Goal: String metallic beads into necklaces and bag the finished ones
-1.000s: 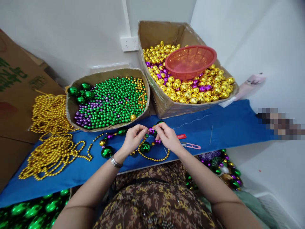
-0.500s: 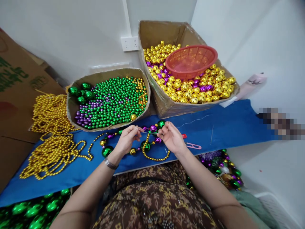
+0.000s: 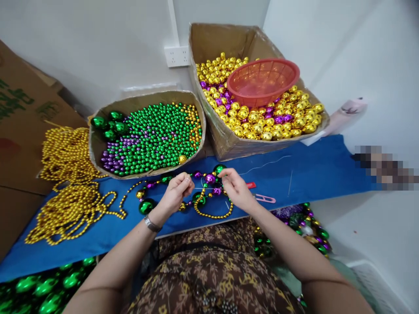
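Over the blue tabletop, my left hand (image 3: 179, 190) is closed with thumb and fingers pinched on a thin white thread (image 3: 199, 188). Fingertips of my right hand (image 3: 236, 188) pinch the same thread, which runs between the two hands. Beneath it lies a bead garland (image 3: 210, 178) of green, purple and gold balls, partly hidden by both hands. A loop of small gold beads (image 3: 214, 216) hangs off the garland toward the table's front edge. To the right, another length of thread (image 3: 266, 165) trails across the cloth.
Behind stand a carton of small beads (image 3: 203, 139) and a taller carton (image 3: 225, 150) of gold balls with a red basket (image 3: 263, 83) on top. Gold bead strands (image 3: 65, 209) pile at left. A red item (image 3: 250, 185) and a pink-handled tool (image 3: 266, 199) lie right.
My left hand has closed more tightly into a fist-like pinch. My right hand has turned palm-down, and the thread between them now sits slightly lower.
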### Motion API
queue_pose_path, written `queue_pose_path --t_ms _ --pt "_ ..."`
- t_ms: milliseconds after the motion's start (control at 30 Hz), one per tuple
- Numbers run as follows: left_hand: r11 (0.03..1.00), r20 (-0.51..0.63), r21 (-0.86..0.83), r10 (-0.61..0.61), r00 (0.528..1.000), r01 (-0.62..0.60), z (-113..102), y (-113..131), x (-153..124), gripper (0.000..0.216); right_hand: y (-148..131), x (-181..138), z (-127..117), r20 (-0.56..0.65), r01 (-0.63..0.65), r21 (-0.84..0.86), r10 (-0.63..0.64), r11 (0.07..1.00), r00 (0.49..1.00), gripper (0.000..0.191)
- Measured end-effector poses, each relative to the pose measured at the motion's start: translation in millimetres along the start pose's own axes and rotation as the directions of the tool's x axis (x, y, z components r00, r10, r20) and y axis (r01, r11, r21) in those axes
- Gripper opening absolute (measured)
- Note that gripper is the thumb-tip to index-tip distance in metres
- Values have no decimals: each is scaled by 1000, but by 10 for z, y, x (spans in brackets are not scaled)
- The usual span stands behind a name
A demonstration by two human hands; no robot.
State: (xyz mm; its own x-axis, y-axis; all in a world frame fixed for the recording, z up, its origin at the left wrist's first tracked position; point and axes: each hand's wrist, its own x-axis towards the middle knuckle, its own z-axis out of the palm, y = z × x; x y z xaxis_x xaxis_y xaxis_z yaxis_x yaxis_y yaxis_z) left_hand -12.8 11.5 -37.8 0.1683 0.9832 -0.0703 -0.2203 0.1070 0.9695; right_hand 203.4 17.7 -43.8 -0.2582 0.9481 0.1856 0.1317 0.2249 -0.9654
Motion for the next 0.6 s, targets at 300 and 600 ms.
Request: queue_pose_path --t_ms 300,600 --pt "996 -70 10 -89 994 90 -57 -228 -79 39 137 -103 52 167 141 -362 -85 921 982 23" --pt "706 -5 625 429 903 -332 117 238 -101 26 -117 -54 -26 221 45 -298 23 954 975 31"
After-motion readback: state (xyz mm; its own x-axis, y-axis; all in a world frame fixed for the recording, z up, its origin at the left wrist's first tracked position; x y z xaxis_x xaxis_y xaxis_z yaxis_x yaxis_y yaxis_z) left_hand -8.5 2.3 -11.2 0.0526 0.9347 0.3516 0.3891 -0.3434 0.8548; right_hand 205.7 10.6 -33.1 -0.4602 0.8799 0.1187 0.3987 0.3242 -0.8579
